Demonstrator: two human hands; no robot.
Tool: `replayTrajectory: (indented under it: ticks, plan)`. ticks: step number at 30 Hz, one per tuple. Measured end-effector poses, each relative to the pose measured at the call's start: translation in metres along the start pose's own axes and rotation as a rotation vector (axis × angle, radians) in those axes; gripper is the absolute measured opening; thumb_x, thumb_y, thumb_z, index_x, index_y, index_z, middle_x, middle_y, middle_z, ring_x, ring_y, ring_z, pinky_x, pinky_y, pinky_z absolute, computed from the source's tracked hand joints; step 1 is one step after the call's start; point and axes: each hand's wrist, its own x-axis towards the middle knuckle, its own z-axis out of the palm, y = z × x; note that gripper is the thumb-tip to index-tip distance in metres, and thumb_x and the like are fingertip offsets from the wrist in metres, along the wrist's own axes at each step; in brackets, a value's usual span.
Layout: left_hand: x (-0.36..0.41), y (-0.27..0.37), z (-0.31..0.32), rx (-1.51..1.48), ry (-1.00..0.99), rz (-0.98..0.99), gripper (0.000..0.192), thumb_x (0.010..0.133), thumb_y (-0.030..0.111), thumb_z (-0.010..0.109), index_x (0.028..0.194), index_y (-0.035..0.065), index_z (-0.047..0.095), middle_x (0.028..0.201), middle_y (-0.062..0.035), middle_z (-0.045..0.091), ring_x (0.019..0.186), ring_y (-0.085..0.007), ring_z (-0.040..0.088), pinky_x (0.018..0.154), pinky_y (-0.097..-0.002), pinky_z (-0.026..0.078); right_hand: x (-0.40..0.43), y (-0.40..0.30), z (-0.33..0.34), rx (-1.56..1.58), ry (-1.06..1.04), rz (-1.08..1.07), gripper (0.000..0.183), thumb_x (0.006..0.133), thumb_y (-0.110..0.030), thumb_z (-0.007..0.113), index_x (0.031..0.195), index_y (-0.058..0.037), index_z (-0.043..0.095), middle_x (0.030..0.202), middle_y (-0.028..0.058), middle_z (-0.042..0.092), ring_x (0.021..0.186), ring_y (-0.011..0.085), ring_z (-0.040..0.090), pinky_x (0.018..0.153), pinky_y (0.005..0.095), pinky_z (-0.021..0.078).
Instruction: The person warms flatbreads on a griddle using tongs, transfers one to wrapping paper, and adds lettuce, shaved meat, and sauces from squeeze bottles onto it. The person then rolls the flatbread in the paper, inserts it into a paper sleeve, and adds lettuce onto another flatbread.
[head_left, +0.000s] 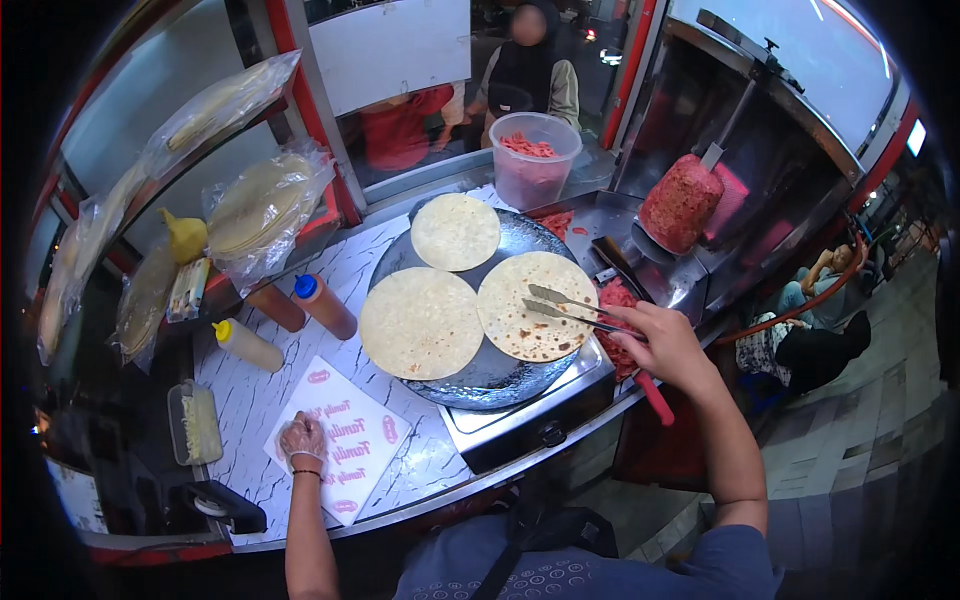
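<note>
My right hand (660, 341) grips a pair of metal tongs (559, 296). The tips of the tongs lie over a browned flatbread (525, 341) on a round black griddle (450, 390). Two paler flatbreads share the griddle: a large one (420, 322) at the left and a smaller one (455, 231) at the back. In a clear plastic glove, my left hand (301, 437) rests curled on a printed paper wrapper (345, 442). I see nothing held in it. Under the griddle sits a silver and black stove (551, 431).
Shaved meat (619, 296) and a red-handled knife (655, 397) lie right of the griddle, below a meat spit (681, 204). Behind are a meat bucket (536, 169) and a person (525, 75). Sauce bottles (326, 306), a shredded-food tub (196, 424) and bagged flatbreads (259, 202) stand left.
</note>
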Motion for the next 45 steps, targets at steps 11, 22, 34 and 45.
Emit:
replayTrajectory:
  ticks: [11,22,34,45]
  plan:
    - [-0.002,-0.008,0.001,-0.044,0.026,0.002,0.020,0.084,0.022,0.054,0.084,0.0049,0.064,0.072,-0.0231,0.066,0.070,-0.0412,0.066,0.069,-0.0524,0.052,-0.019,-0.069,-0.008,-0.119,0.126,-0.037,0.043,0.078,-0.010,0.075,0.120,-0.0138,0.068,0.080,0.0079,0.055,0.071,0.0274,0.060,0.064,0.0386,0.0495]
    - [-0.002,0.009,-0.012,-0.160,-0.085,-0.004,0.023,0.085,0.025,0.055,0.087,0.0043,0.064,0.076,-0.0226,0.067,0.074,-0.0416,0.066,0.072,-0.0532,0.052,0.050,-0.197,0.121,-0.184,0.302,-0.211,0.046,0.077,-0.004,0.061,0.123,-0.0088,0.066,0.077,0.0080,0.052,0.065,0.0242,0.057,0.058,0.0352,0.0475]
    - [0.000,0.010,-0.020,-0.120,-0.106,-0.008,0.024,0.087,0.026,0.053,0.089,0.0046,0.064,0.079,-0.0233,0.068,0.076,-0.0426,0.066,0.073,-0.0549,0.051,0.054,-0.148,0.059,0.054,0.351,0.157,0.036,0.087,-0.017,0.070,0.120,-0.0042,0.064,0.084,0.0160,0.065,0.072,0.0325,0.066,0.065,0.0427,0.0518]
    - [0.000,0.003,-0.004,-0.085,-0.028,0.008,0.023,0.086,0.024,0.052,0.086,0.0028,0.062,0.077,-0.0254,0.066,0.073,-0.0437,0.065,0.073,-0.0532,0.051,-0.003,-0.117,0.054,0.095,0.036,0.076,0.031,0.088,-0.025,0.069,0.113,-0.0069,0.068,0.086,0.0165,0.066,0.076,0.0360,0.066,0.066,0.0431,0.0527]
